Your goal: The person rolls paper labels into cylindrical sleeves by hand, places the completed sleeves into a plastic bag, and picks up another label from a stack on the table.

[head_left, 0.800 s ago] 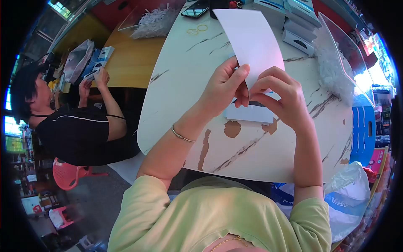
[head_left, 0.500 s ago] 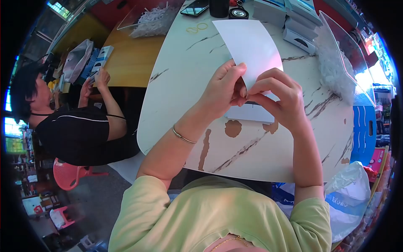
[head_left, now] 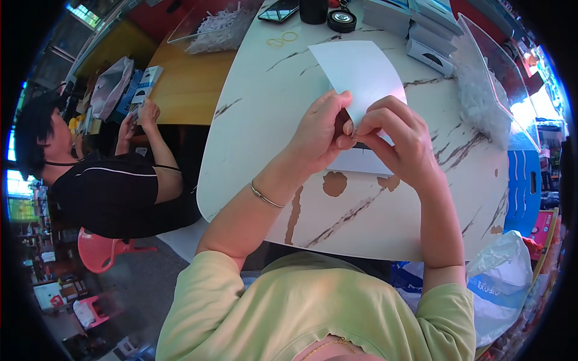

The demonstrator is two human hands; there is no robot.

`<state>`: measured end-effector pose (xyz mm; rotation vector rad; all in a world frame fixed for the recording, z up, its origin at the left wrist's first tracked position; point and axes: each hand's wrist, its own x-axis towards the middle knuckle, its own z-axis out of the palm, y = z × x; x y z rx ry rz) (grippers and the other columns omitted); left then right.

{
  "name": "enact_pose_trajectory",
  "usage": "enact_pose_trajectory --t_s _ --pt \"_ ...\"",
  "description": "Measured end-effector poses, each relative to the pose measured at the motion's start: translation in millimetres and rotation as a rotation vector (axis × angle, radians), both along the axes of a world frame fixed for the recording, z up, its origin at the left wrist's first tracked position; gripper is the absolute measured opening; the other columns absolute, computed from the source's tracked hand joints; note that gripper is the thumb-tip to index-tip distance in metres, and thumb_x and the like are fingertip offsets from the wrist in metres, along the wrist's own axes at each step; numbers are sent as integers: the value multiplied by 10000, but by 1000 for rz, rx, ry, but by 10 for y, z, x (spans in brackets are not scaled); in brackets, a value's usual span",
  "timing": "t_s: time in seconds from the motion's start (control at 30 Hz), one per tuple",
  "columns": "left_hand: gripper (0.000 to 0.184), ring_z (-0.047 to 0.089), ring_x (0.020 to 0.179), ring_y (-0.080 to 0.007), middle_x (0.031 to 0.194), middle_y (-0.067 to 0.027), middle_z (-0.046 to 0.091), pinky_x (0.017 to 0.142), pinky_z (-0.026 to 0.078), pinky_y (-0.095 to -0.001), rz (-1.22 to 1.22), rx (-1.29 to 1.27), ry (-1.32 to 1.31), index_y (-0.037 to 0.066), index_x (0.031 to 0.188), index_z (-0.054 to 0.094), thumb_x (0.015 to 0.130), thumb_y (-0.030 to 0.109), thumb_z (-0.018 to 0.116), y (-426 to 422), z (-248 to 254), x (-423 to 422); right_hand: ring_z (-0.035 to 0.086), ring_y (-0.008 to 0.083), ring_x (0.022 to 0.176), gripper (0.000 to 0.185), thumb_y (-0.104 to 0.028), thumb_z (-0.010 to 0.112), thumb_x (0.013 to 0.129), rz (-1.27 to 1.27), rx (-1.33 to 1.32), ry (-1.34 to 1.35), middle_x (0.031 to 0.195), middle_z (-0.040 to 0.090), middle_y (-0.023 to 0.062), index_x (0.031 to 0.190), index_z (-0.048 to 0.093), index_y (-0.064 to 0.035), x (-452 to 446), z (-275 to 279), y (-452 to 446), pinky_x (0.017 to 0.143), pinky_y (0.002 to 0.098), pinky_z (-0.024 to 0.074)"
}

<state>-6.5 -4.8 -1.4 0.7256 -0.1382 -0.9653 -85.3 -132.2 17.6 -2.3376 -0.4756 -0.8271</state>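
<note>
- A white sheet (head_left: 364, 72) is curving above the table (head_left: 241, 162).
- The left hand (head_left: 328, 123) is gripping its left edge; the right hand (head_left: 397, 135) is pinching its lower end.
- Beyond, a white carton (head_left: 428, 57) is showing illegible print.
- Beside the table, a plastic bag (head_left: 500, 277) is bearing blurred lettering.

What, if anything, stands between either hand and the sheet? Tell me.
Nothing visible: the left hand holds the sheet near its lower end, and the right hand is close against it there. The white box lies below, not between.
</note>
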Motion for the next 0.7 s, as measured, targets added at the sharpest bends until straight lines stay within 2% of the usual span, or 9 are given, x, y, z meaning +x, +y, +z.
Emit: enact_pose_trajectory --t_s 0.2,0.57,0.7 --pt "244 351 375 -82 475 0 431 368 301 -187 1 -7 -87 98 682 432 888 229 449 11 38 0 554 187 621 188 25 655 644 43 86 29 720 513 41 765 536 -55 2 -19 6 511 288 446" --pt "199 360 415 -68 520 2 433 381 299 -182 -48 -67 -36 77 758 443 890 225 424 33 -18 21 555 188 628 182 26 653 648 33 -36 1 734 525 46 775 551 -55 2 25 24 525 282 459" --pt "193 372 420 -70 534 -9 453 384 304 -185 1 16 -96 67 775 453 888 220 420 46 -13 21 561 184 627 183 29 658 648 44 11 -14 734 525 50 774 545 -43 19 -9 44 524 273 464"
